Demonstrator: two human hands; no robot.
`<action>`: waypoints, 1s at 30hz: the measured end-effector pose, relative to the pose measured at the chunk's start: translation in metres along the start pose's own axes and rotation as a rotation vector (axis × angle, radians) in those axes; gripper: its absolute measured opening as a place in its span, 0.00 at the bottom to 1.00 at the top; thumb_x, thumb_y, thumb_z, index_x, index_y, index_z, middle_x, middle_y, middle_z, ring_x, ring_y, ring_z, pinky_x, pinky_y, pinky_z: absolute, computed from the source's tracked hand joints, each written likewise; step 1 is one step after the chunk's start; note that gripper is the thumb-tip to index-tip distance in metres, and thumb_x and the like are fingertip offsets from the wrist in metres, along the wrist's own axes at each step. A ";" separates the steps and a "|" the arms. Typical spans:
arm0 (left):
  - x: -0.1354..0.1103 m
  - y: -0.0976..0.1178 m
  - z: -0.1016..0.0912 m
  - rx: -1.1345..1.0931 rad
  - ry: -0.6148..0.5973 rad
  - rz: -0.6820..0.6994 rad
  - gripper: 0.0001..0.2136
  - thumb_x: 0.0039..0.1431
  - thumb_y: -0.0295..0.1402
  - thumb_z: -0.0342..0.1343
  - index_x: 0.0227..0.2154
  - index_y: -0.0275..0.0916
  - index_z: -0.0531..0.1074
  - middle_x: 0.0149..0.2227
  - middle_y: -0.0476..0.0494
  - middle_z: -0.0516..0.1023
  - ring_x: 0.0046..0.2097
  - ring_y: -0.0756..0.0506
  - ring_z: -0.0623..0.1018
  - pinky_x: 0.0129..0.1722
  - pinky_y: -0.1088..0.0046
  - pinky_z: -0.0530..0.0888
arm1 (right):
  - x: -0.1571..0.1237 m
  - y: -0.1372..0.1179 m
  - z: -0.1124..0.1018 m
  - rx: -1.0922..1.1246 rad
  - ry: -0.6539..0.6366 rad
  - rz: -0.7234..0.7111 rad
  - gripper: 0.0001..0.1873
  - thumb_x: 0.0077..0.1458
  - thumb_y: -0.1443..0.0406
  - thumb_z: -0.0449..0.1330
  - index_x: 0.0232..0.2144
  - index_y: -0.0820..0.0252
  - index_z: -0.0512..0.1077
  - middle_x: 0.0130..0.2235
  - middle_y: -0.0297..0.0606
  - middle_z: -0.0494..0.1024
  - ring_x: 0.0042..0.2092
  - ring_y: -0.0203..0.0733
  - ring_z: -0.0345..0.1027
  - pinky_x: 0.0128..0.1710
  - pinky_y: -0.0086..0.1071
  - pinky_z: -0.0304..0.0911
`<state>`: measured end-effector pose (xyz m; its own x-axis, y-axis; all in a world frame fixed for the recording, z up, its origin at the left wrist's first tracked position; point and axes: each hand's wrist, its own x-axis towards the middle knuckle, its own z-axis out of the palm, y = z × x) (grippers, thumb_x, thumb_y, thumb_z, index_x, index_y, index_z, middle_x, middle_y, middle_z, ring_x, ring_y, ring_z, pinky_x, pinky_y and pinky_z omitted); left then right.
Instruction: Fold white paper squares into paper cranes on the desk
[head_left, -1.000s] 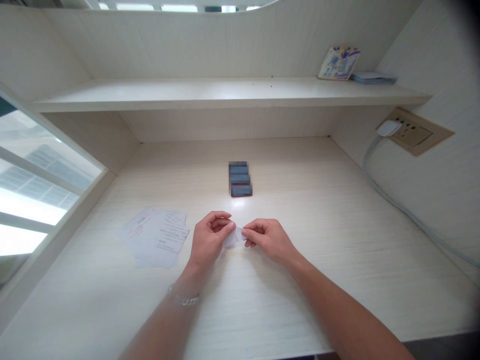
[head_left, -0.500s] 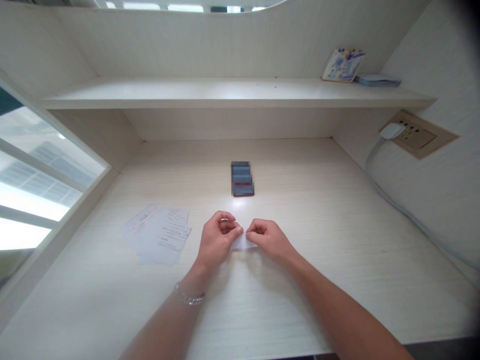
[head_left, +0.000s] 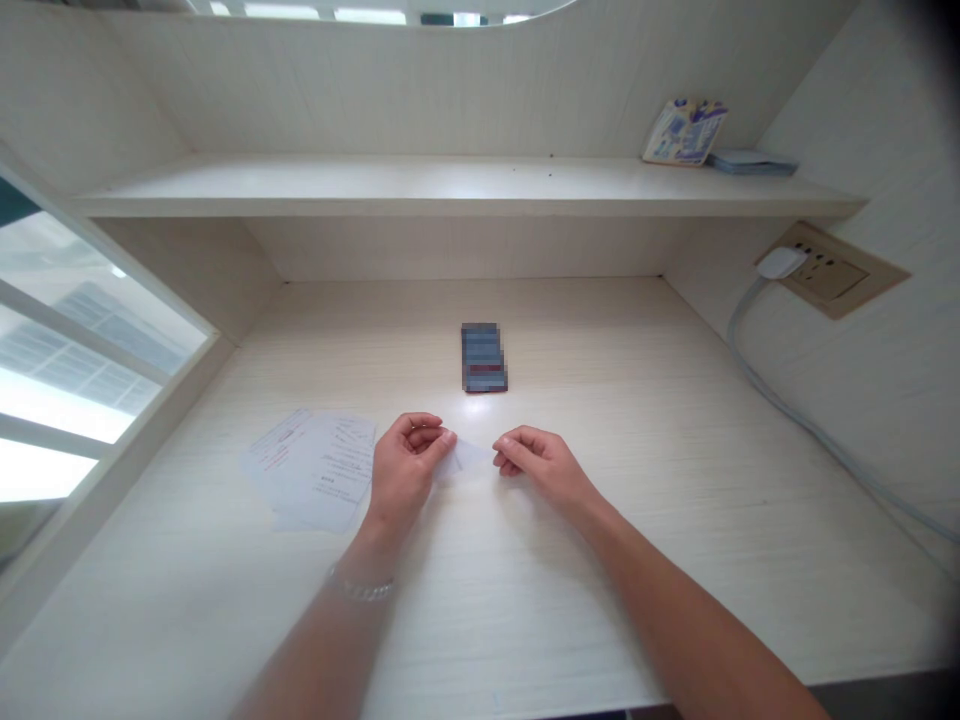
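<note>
Pinches a paper (head_left: 466, 458) in the left hand (head_left: 403, 468), over the desk (head_left: 510, 640). Holds the right hand (head_left: 544, 462) curled near the paper's right tip; cannot tell whether clamped on it. Has sheets (head_left: 315, 480) left of both hands, a blurred blue item (head_left: 484, 358) beyond.

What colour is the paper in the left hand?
The paper is white, best seen in the head view.
</note>
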<state>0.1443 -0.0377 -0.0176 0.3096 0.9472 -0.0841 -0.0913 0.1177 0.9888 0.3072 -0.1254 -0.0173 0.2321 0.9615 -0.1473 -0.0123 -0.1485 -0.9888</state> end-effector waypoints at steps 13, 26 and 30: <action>-0.008 0.003 0.004 0.261 -0.315 -0.019 0.07 0.44 0.29 0.60 0.30 0.37 0.73 0.29 0.44 0.78 0.32 0.47 0.77 0.32 0.74 0.72 | 0.003 0.008 -0.005 -0.062 -0.021 0.020 0.10 0.47 0.59 0.59 0.27 0.62 0.71 0.24 0.34 0.72 0.26 0.36 0.66 0.28 0.29 0.61; -0.005 0.012 0.000 0.197 -0.410 -0.133 0.13 0.45 0.23 0.56 0.37 0.35 0.73 0.33 0.40 0.79 0.32 0.48 0.77 0.34 0.71 0.73 | 0.003 0.005 -0.014 -0.056 0.000 0.050 0.10 0.46 0.61 0.60 0.25 0.64 0.71 0.21 0.33 0.69 0.24 0.34 0.62 0.25 0.27 0.57; -0.006 0.008 0.001 0.216 -0.391 -0.117 0.11 0.47 0.28 0.57 0.36 0.36 0.73 0.29 0.43 0.78 0.30 0.48 0.77 0.33 0.71 0.73 | 0.003 0.005 -0.013 -0.056 -0.002 0.055 0.09 0.47 0.62 0.60 0.25 0.64 0.71 0.21 0.33 0.69 0.24 0.33 0.62 0.24 0.27 0.57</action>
<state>0.1423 -0.0428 -0.0089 0.6436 0.7427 -0.1850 0.1522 0.1127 0.9819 0.3205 -0.1261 -0.0228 0.2306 0.9519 -0.2018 0.0295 -0.2141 -0.9764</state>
